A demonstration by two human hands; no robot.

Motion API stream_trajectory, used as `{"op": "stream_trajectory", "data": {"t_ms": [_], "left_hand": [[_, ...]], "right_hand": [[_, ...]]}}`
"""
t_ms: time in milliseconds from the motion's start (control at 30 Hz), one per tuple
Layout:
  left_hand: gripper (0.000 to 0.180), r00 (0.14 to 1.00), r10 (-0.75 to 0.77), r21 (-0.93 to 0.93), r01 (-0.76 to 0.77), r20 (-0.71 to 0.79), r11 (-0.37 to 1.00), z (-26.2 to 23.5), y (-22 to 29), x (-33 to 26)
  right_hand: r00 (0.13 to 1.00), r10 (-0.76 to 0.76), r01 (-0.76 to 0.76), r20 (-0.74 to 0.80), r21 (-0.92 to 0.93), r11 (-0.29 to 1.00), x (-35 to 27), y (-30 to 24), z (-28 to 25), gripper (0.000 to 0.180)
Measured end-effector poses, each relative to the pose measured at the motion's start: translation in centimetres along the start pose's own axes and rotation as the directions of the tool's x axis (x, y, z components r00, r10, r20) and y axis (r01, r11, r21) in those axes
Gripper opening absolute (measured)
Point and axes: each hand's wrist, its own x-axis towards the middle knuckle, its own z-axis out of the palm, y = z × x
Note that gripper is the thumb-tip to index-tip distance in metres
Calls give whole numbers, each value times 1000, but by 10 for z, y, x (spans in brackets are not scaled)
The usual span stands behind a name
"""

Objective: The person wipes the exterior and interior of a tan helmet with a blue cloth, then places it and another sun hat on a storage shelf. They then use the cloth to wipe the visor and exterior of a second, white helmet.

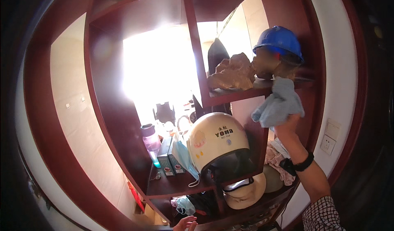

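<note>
Left hand [185, 223] low at the frame's bottom edge, fingers loosely spread, holding nothing. Right hand [287, 126] raised, bunching a light blue cloth [279, 104] in closed fingers. Cloth's top touches the upper shelf [234, 95] edge, directly above the hand. Beyond: tan rock [232, 72], blue hard hat [280, 40].

On the dark red wooden shelf [230, 95], a tan lumpy rock [232, 72] and a blue hard hat [280, 42] crowd the top ledge, leaving only its near front edge free.
</note>
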Motion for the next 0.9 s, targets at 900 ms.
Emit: {"op": "stream_trajectory", "data": {"t_ms": [900], "left_hand": [[25,1000,-18,-128,15,-20,992,-48,-25,-2]], "right_hand": [[881,-273,439,387,-453,776,178,-89,197,22]]}}
